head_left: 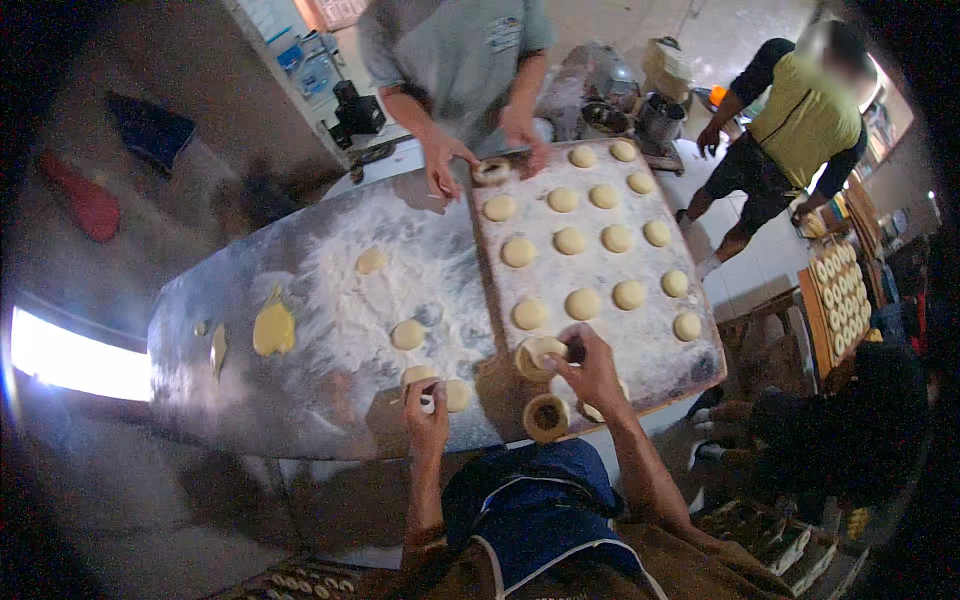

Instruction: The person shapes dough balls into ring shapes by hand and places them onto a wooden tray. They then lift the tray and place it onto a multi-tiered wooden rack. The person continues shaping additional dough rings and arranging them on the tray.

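My left hand (pixel 426 412) is at the near edge of the floured metal table, its fingers curled on a pale dough round (pixel 418 376). Close beside it lies another dough round (pixel 457 396). My right hand (pixel 592 372) pinches a dough piece (pixel 547 351) above the near left corner of a floured board (pixel 640 355). Just below that hand sits a round tan ring or cup (pixel 546 418) with a dark brown middle. Several dough balls (pixel 583 304) stand in rows on the board. Part of the dough near my right wrist is hidden.
Across the table, a person in a grey shirt (pixel 460 60) has both hands by the board's far left corner. Further off, another person (pixel 810 120) stands beside a tray of ring-shaped pieces (pixel 842 300). A yellow dough or fat lump (pixel 274 328) lies on the table's left; pots (pixel 660 118) stand behind.
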A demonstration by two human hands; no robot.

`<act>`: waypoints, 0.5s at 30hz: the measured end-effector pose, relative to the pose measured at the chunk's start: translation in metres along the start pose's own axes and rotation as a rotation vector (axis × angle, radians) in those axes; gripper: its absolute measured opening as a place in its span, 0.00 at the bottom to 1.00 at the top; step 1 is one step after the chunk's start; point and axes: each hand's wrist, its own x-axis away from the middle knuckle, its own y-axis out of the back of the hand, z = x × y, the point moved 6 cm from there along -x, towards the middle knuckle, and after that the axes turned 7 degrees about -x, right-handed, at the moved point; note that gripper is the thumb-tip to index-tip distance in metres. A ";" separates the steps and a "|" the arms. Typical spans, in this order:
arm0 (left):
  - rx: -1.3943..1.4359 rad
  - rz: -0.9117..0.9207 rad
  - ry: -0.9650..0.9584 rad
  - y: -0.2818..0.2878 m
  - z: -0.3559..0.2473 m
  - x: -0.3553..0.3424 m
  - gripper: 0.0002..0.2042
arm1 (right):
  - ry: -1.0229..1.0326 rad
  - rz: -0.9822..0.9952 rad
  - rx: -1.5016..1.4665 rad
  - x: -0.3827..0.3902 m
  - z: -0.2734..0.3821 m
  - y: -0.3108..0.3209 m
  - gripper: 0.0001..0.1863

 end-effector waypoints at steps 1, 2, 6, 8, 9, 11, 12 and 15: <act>-0.028 -0.020 0.017 0.014 0.017 0.002 0.08 | 0.072 0.049 0.013 -0.009 0.015 -0.023 0.18; -0.048 -0.040 0.035 0.023 0.028 0.003 0.08 | 0.080 0.128 0.038 -0.019 0.011 -0.054 0.16; 0.017 -0.076 0.074 0.051 0.039 -0.007 0.06 | 0.323 0.239 0.438 -0.060 -0.004 -0.154 0.18; 0.012 -0.069 0.093 0.057 0.042 -0.010 0.06 | 0.760 -0.056 0.923 -0.055 -0.010 -0.180 0.19; 0.040 -0.073 0.079 0.058 0.045 -0.010 0.06 | 0.614 0.052 0.887 -0.063 -0.015 -0.186 0.19; 0.104 -0.076 0.044 0.055 0.050 -0.012 0.06 | 0.310 0.255 0.821 -0.078 -0.012 -0.188 0.19; 0.139 -0.008 0.057 0.049 0.052 -0.016 0.08 | 0.347 0.299 0.902 -0.077 0.002 -0.191 0.19; 0.268 -0.019 -0.045 0.035 0.031 -0.031 0.11 | 0.086 0.278 0.452 -0.068 -0.019 -0.181 0.18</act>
